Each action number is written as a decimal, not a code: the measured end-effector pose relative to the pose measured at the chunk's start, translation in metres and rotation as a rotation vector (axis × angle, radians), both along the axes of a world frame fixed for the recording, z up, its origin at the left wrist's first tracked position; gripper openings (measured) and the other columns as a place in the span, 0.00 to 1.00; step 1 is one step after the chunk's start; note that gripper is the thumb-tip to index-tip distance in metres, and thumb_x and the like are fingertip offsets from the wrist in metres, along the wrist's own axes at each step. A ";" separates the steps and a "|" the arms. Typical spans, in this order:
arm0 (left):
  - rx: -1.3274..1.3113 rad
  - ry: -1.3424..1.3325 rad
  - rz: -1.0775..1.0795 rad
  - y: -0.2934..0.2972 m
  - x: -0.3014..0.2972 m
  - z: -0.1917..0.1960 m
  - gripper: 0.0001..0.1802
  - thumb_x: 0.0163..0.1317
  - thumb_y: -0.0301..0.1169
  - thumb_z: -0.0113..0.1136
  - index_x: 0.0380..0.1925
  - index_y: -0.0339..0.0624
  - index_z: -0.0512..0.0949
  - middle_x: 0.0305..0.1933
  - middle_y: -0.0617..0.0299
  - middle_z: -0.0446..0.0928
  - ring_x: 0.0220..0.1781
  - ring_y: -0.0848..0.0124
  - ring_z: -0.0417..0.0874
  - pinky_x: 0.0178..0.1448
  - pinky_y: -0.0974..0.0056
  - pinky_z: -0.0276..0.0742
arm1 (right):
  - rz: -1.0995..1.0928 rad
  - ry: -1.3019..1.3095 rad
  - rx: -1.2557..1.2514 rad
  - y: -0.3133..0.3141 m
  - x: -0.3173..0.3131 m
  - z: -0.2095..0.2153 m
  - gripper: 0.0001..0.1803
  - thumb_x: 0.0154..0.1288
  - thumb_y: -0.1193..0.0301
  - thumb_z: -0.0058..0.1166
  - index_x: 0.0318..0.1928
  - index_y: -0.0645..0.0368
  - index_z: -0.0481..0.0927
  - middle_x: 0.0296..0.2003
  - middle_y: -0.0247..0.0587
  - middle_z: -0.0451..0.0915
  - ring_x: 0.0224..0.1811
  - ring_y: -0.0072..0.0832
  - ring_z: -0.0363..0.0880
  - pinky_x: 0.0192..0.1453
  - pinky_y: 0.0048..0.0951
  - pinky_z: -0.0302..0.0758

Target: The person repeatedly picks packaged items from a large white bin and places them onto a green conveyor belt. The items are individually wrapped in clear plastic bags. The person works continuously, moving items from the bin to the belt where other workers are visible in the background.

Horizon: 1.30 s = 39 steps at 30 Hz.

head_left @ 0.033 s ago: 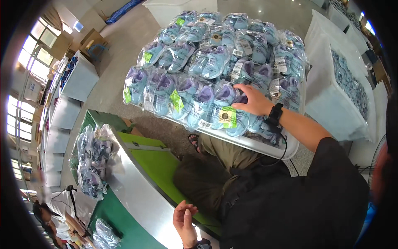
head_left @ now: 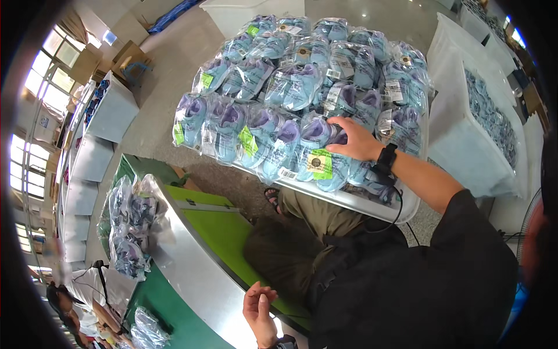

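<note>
A big heap of clear bags, each with a pair of light-blue and purple shoes [head_left: 279, 87], lies on a white tray [head_left: 354, 200] in front of me. My right hand [head_left: 356, 139], with a black watch on the wrist, reaches onto the heap's near right part. Its thumb and fingers close around one bagged pair [head_left: 317, 136]. My left hand [head_left: 260, 314] hovers low by the metal rim of a green conveyor [head_left: 192, 256], fingers loosely curled and holding nothing.
More bagged shoes [head_left: 131, 221] lie on the conveyor's left end. A tall white tub [head_left: 465, 145] filled with blue shoes stands at the right. White bins [head_left: 110, 110] line the left wall. Another person [head_left: 75, 291] sits at the lower left.
</note>
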State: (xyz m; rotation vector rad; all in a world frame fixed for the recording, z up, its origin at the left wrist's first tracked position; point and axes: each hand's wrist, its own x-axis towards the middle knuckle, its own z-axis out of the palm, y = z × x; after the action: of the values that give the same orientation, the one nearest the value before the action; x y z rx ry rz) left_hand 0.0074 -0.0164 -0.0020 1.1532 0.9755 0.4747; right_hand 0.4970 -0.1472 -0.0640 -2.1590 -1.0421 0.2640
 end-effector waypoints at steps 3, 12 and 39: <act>0.008 0.025 0.013 0.000 -0.005 -0.002 0.19 0.77 0.31 0.57 0.62 0.34 0.74 0.49 0.56 0.82 0.46 0.63 0.87 0.54 0.58 0.85 | -0.014 0.070 0.062 -0.002 0.014 -0.006 0.36 0.59 0.64 0.68 0.67 0.59 0.71 0.57 0.50 0.79 0.60 0.42 0.78 0.66 0.40 0.74; 0.063 0.080 0.021 0.003 -0.011 -0.008 0.20 0.77 0.33 0.58 0.62 0.33 0.74 0.49 0.56 0.82 0.45 0.66 0.86 0.53 0.61 0.84 | 0.068 0.443 0.144 -0.013 0.033 -0.018 0.29 0.56 0.77 0.59 0.61 0.69 0.78 0.53 0.43 0.83 0.56 0.27 0.81 0.66 0.31 0.75; 0.474 0.373 0.365 0.163 -0.177 -0.019 0.21 0.73 0.29 0.63 0.62 0.30 0.76 0.50 0.62 0.83 0.51 0.76 0.82 0.56 0.69 0.78 | 0.240 0.217 0.263 0.034 -0.106 0.080 0.24 0.66 0.80 0.56 0.64 0.63 0.76 0.47 0.34 0.78 0.46 0.21 0.75 0.54 0.26 0.73</act>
State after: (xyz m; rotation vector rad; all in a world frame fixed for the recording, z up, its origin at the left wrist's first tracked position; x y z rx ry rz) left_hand -0.1696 0.1470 -0.0213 1.5285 1.4602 0.8344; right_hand 0.3906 -0.1128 0.0155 -1.7311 -1.1402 0.4366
